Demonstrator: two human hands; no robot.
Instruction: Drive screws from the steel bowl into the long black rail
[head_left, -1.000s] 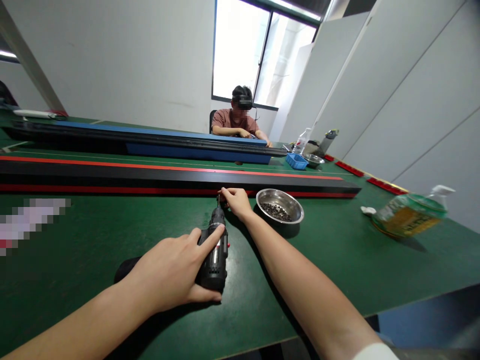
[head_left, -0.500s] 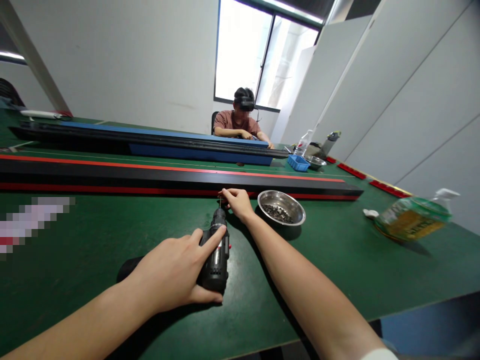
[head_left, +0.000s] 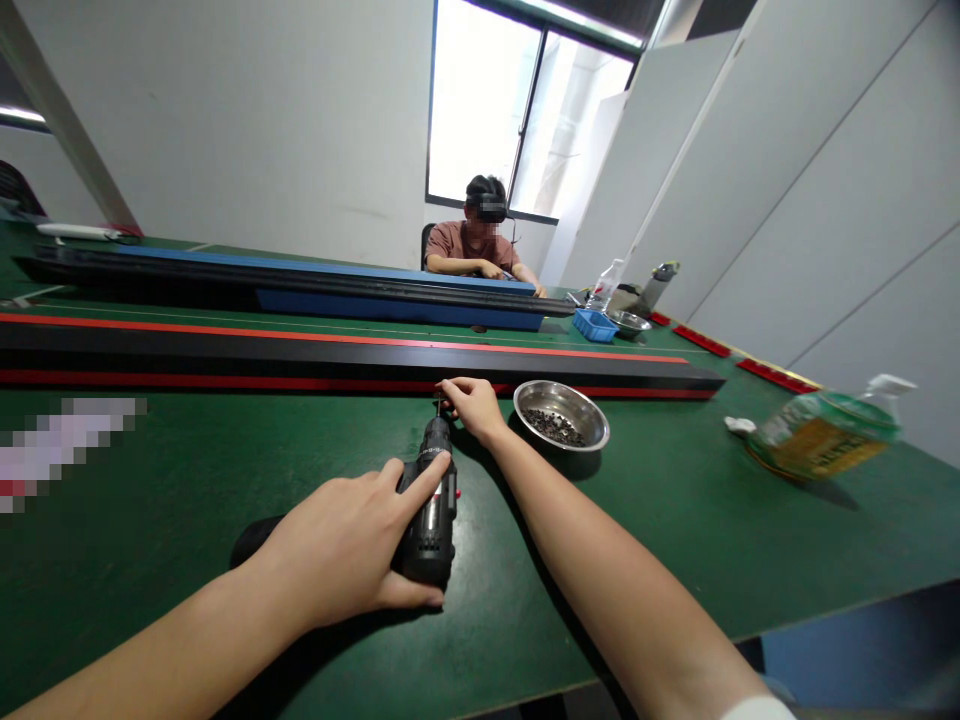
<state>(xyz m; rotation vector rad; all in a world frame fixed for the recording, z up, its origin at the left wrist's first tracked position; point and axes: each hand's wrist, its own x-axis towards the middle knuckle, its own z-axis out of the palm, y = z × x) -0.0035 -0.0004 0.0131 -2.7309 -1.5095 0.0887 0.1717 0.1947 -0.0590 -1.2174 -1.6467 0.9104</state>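
My left hand (head_left: pixel 352 540) is wrapped round a black cordless drill (head_left: pixel 429 535), which lies on its side on the green table with its bit pointing away from me. The thin drill bit (head_left: pixel 439 405) reaches toward the lower red edge of a long black beam with red strips (head_left: pixel 360 362). At the bit's tip my right hand (head_left: pixel 474 403) is closed in a pinch against the beam's near side. Whatever is between those fingertips is too small to make out. Just right of that hand stands a steel bowl (head_left: pixel 592 425) holding many small dark pieces, like screws.
Behind the beam lies a long black and blue piece (head_left: pixel 397 310), where a co-worker (head_left: pixel 472 240) sits. A blue basket (head_left: pixel 595 325) and a clear bottle (head_left: pixel 604 285) stand at the back right. Nearer right are a green-and-yellow container (head_left: pixel 821 440) and a white crumpled scrap (head_left: pixel 740 426).
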